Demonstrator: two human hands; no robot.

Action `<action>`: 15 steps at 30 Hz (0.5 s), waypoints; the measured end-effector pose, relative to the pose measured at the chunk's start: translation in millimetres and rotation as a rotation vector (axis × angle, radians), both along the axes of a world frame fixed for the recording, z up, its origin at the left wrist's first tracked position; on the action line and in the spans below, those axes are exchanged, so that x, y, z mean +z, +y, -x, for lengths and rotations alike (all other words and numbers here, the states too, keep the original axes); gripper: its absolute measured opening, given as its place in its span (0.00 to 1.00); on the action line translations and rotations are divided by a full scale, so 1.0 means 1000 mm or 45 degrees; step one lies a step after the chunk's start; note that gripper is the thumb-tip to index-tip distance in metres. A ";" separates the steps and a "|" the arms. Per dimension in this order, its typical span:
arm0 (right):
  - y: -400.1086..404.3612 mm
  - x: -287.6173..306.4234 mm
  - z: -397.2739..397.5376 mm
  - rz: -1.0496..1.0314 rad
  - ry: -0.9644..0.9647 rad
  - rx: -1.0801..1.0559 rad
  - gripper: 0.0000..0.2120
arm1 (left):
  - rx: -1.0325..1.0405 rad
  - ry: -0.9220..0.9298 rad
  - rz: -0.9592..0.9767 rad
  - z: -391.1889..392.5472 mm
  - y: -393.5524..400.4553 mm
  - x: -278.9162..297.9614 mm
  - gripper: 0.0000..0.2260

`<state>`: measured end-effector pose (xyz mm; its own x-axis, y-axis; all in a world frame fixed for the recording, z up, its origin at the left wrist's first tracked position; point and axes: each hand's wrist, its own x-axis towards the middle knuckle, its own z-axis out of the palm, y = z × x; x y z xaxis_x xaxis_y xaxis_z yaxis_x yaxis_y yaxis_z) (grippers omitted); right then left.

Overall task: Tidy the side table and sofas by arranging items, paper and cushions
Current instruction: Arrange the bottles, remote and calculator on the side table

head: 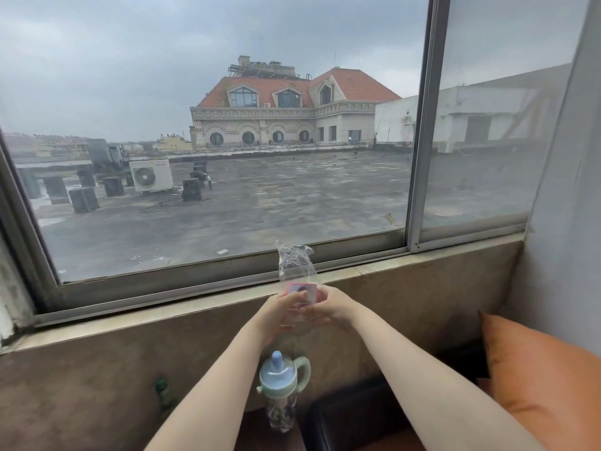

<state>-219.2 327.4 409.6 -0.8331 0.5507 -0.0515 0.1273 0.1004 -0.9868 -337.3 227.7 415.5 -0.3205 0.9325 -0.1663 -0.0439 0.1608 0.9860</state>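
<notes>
1. Against the stone window sill (422,271), both hands held a clear plastic packet (295,265) upright, its long axis vertical.
2. Left hand (282,310) and right hand (328,306) pinched its pink label (300,292), equally near.
3. Below stood a baby bottle (281,385).

Bottle (282,388) below packet (297,281); cushion (536,379) far right.

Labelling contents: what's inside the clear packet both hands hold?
Clear packet: something dark bunched near the top, a pink card lower down. The left hand and right hand cover its bottom.
</notes>
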 end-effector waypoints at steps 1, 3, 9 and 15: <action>0.001 -0.001 -0.001 0.022 0.025 0.004 0.19 | -0.006 0.037 0.001 0.000 0.001 0.000 0.15; 0.003 -0.004 -0.001 0.075 0.062 -0.012 0.20 | 0.089 0.001 -0.072 -0.001 0.006 0.000 0.09; -0.001 -0.006 -0.001 0.212 0.139 -0.110 0.20 | 0.440 0.004 -0.118 -0.002 0.023 -0.006 0.03; -0.002 -0.003 -0.001 0.154 0.060 -0.098 0.10 | 0.643 0.041 -0.131 -0.009 0.020 -0.003 0.11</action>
